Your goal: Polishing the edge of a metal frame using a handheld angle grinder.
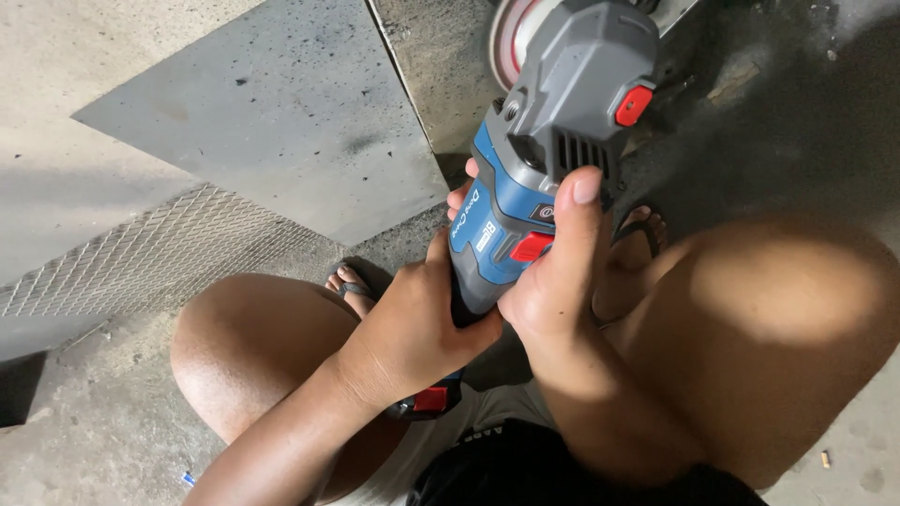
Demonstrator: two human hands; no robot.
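Both the left hand (pixel 412 323) and right hand (pixel 553 281) clench the blue-grey angle grinder (pixel 544 159), its disc (pixel 514 33) just beside the grey metal sheet (pixel 272 112).

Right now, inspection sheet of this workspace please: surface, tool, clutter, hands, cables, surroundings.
Surface: dusty concrete floor, partly shadowed.
Job's things: blue and grey angle grinder, disc pointing away, red button on its head.
Clutter: small bits on the floor at lower right.
Hands: left hand wraps the grinder's rear grip; right hand grips the body, thumb up its side.
Cables: nothing seen.
Surroundings: grey metal sheet, wire mesh panel, bare knees, sandalled feet.
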